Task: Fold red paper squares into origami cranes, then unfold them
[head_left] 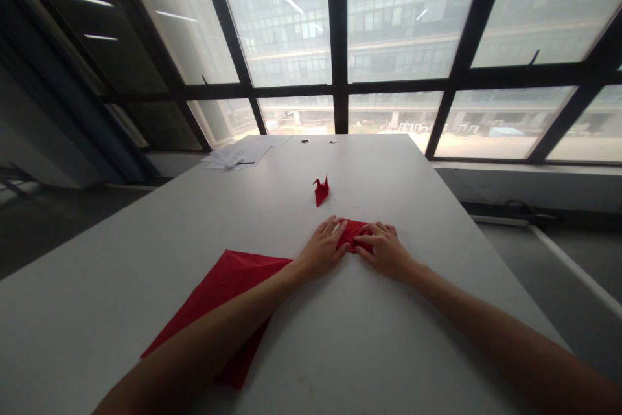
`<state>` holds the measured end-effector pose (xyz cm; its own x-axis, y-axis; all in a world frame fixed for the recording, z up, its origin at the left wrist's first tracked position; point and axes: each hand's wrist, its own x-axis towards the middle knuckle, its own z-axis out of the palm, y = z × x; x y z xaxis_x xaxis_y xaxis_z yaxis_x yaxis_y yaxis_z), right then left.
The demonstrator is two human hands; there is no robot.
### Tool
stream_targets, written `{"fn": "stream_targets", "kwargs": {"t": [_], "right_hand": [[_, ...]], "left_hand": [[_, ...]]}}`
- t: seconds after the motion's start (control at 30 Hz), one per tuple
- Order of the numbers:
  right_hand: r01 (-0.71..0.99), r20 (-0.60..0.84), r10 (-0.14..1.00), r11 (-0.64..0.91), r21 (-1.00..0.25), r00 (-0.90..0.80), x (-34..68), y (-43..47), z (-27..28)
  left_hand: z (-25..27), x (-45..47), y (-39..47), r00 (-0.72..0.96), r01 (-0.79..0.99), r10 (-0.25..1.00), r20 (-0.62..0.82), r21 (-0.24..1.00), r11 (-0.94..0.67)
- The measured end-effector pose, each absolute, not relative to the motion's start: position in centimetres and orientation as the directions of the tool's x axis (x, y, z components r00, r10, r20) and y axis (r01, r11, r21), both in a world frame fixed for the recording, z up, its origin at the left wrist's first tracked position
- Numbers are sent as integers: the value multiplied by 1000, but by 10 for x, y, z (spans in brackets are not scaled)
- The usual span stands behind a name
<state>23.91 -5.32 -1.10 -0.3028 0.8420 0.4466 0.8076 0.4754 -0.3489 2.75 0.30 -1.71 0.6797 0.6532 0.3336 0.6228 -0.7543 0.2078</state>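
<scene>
A small folded piece of red paper (350,231) lies on the white table, between my two hands. My left hand (323,246) holds its left side, with the thumb near the front edge and the fingers reaching along the far side. My right hand (383,248) has its bent fingers on the right part, thumb and index finger close together at the paper. Part of the paper is hidden under the fingers. Just beyond my hands stands a folded red paper crane (321,191). Under my left forearm lies a larger red sheet (218,295), partly covered by the arm.
The white table (389,175) reaches toward large dark-framed windows (340,46). Loose white papers with a dark pen-like item (245,162) lie at its far left. Small dark round spots (304,142) show near the far edge. A dark cable (527,211) lies beyond the right edge.
</scene>
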Motion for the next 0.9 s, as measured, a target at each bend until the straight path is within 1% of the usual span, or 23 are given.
{"fn": "stream_targets", "kwargs": {"t": [0.1,0.2,0.3,0.37,0.47,0.6,0.67,0.8,0.9], "right_hand": [[806,445,840,482,-345,-312,238,-55,-10],[805,461,843,467,-366,-279,239,-52,-13],[831,503,859,348,-433,-97,243,-45,-19],[836,501,865,251,-488,32,247,-40,-23],[819,455,885,184,-544,104,251,-36,-25],[777,445,895,259,-574,30,250,-37,-23],[724,441,897,302,-620,3,250,-38,-22],[603,438,899,342,-721,14,251,-38,-20],[543,465,885,398,-739,-16,251,-39,-19]], "left_hand": [[-9,29,-2,717,564,597,360,205,-800],[-7,29,-3,729,543,592,344,237,-806],[-9,29,0,719,544,612,330,283,-790],[-11,29,3,716,545,625,313,309,-779],[-10,28,4,701,553,644,305,338,-762],[-7,28,1,682,554,657,322,360,-751],[-6,28,-1,673,556,663,328,367,-746],[-7,27,-1,688,539,647,329,366,-759],[-9,26,0,697,528,639,325,370,-765]]}}
